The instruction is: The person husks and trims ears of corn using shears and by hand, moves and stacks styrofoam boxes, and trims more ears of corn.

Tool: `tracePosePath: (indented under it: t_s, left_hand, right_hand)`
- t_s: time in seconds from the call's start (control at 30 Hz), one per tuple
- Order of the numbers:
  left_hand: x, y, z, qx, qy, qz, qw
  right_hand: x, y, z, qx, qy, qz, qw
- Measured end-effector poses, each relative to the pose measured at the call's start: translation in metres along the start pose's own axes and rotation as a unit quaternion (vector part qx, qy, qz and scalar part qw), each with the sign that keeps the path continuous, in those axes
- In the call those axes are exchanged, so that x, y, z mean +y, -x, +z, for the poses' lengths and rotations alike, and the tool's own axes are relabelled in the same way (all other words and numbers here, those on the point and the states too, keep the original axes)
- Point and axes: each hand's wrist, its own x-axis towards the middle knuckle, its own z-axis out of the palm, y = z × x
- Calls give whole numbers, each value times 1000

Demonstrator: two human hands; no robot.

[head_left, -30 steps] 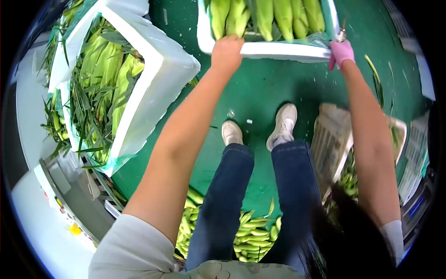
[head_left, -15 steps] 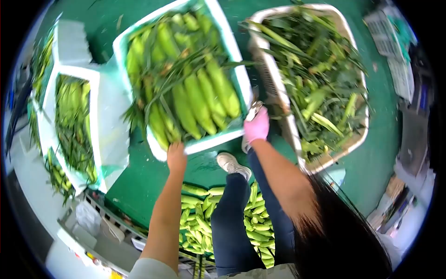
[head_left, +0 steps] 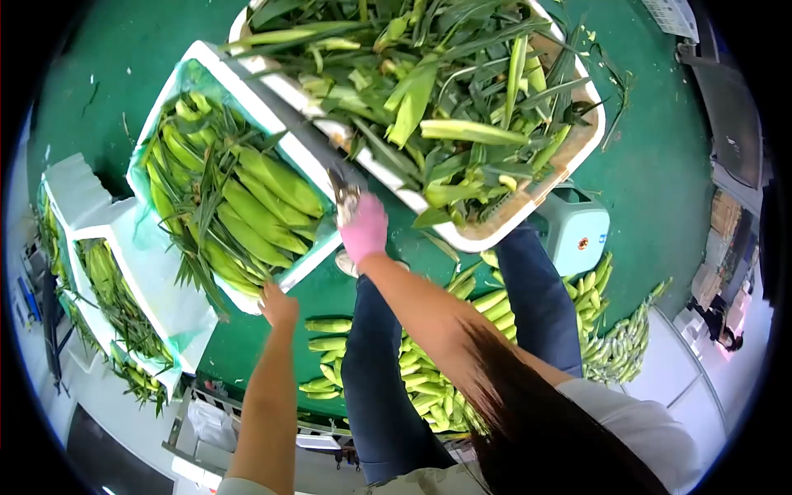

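A white foam box (head_left: 312, 266) lined with green film holds green corn ears in their husks (head_left: 262, 216), with long leaves among them. My bare left hand (head_left: 279, 305) is closed on the box's near rim, beside the lower ends of the ears. My right hand (head_left: 364, 229), in a pink glove, is closed around a metal tool that looks like pruning shears (head_left: 347, 198). It is at the box's right corner, between the box and a large pale basket (head_left: 477, 241). The glove hides most of the tool's handles.
Cut leaves and husks (head_left: 412, 103) heap the basket. Loose corn ears (head_left: 425, 384) lie on the green floor (head_left: 660, 173) around my legs. A pale blue stool (head_left: 577, 231) stands at right. Another foam box (head_left: 124, 247) with corn is at left.
The view has swung right, so the foam box appears farther left and the stool has come into sight. My left hand stays at the box's rim; my right hand still holds the shears.
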Motion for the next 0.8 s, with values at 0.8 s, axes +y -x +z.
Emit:
tracePosePath:
  t_s: [0.8]
  left_hand:
    - [483,-51,-261,305,393,82,864]
  right_hand:
    - [-73,-353,-332,-9,150,-386,910]
